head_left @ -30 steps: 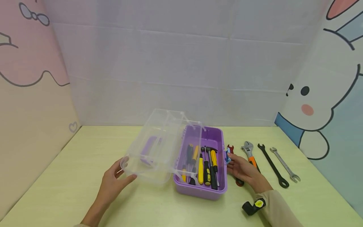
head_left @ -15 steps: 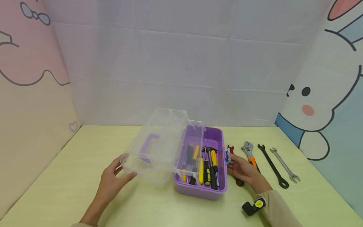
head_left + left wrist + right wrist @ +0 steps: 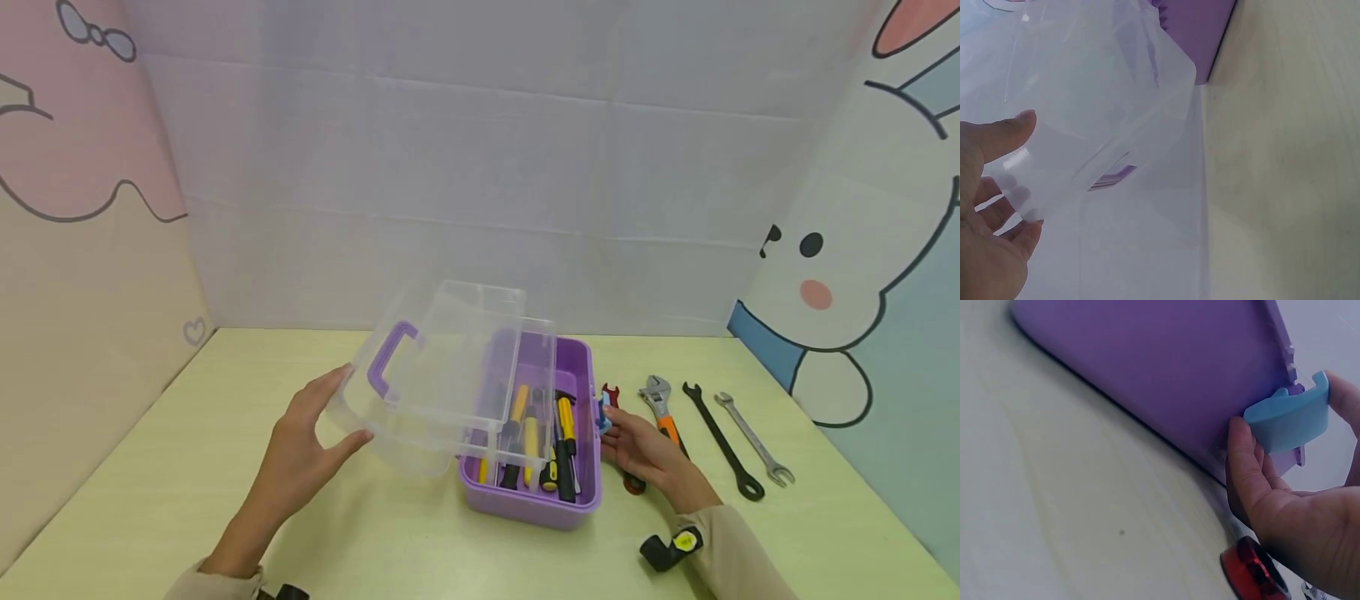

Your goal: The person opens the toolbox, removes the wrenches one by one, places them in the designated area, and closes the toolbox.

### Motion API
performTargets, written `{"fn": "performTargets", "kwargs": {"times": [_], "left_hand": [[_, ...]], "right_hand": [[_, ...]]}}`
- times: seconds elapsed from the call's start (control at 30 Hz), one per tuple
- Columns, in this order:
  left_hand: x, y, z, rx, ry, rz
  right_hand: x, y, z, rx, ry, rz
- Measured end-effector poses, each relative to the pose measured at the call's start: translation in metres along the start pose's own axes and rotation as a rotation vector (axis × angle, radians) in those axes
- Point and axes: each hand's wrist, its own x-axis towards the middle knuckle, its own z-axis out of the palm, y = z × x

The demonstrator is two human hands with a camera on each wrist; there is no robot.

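A purple toolbox [image 3: 525, 502] stands open on the table, with screwdrivers and a hammer inside. Its clear plastic lid [image 3: 450, 367], fitted with a purple handle [image 3: 382, 362], hangs tilted over the left part of the box. My left hand [image 3: 300, 450] holds the lid's outer edge between thumb and fingers; in the left wrist view the fingers show through the plastic. At the box's right wall, my right hand [image 3: 648, 450] pinches the light blue latch [image 3: 1291, 419], fingertips at its lower end and thumb at its upper end.
To the right lie an adjustable wrench [image 3: 660, 404] with an orange handle, a black wrench [image 3: 723, 442] and a silver wrench [image 3: 753, 437]. A red wrench [image 3: 611, 393] lies partly hidden behind my right hand. A white wall [image 3: 480, 167] closes off the back.
My left hand has raised the lid and swung it rightward, so it covers more of the box. The right hand stays at the latch.
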Motion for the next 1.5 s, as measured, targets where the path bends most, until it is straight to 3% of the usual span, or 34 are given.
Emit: {"fn": "performTargets", "kwargs": {"times": [0.27, 0.53, 0.67, 0.8, 1.1, 1.5], "left_hand": [[0.014, 0.021, -0.001, 0.125, 0.009, 0.217], [0.026, 0.040, -0.001, 0.223, -0.023, 0.363], [0.031, 0.049, 0.001, 0.256, -0.037, 0.409], [0.036, 0.056, 0.003, 0.258, -0.058, 0.444], [0.042, 0.066, 0.012, 0.205, -0.103, 0.486], [0.042, 0.080, 0.030, 0.118, -0.171, 0.461]], "right_hand": [[-0.001, -0.001, -0.002, 0.017, -0.044, -0.012], [-0.002, -0.001, -0.003, 0.014, -0.034, -0.008], [0.000, 0.001, -0.005, 0.023, -0.080, -0.033], [0.001, 0.002, -0.007, 0.023, -0.132, -0.062], [0.002, 0.001, -0.002, 0.015, -0.064, -0.036], [0.001, 0.002, -0.001, 0.011, -0.040, -0.038]]}}
